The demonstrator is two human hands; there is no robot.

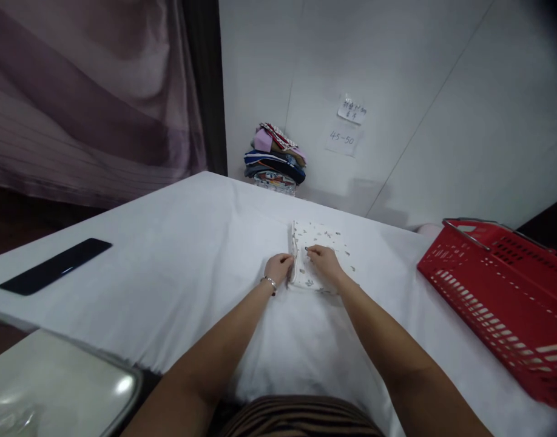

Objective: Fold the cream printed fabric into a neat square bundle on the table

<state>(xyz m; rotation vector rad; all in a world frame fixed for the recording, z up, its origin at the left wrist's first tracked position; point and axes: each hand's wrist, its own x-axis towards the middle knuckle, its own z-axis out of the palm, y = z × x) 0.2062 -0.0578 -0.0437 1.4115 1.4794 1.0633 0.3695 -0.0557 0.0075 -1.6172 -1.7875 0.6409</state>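
Note:
A small folded white cloth with a dark speckled print [319,240] lies on the white table [182,255], a little right of the middle. My left hand [278,267] rests at the cloth's left edge, fingers curled against the fold, a bracelet on the wrist. My right hand [323,261] lies on top of the cloth, fingers bent and pressing it down near the left edge. Both forearms reach in from the bottom of the view.
A red plastic basket [501,291] stands at the table's right edge. A black phone [55,266] lies at the far left. A pile of folded clothes [275,158] sits against the wall, under paper notes [351,111]. A pale chair seat [55,382] is at bottom left.

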